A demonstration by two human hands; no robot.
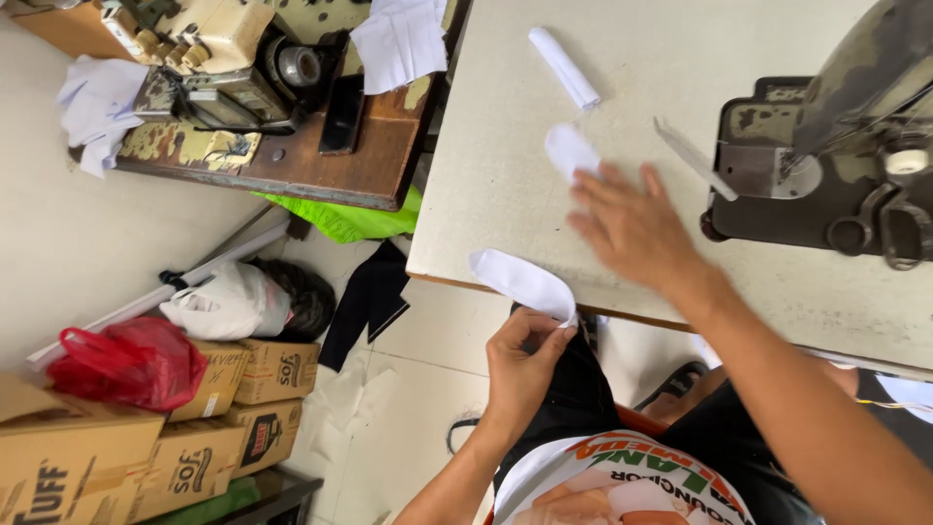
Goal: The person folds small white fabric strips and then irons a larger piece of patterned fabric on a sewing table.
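**White fabric pieces at the sewing machine**

Left hand (525, 362) pinches 1 white fabric piece (520, 280) at the counter (486, 175) edge, well left of the sewing machine (826, 165). Right hand (632, 228), fingers spread, touches a second fabric piece (569, 151) nearer the machine.

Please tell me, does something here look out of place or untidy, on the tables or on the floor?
Yes. White fabric scraps and a dark cloth lie loose on the floor tiles. A green cloth hangs from under the far table. White cloth is heaped beside the old machine, whose base paint is peeling. The near table looks orderly.
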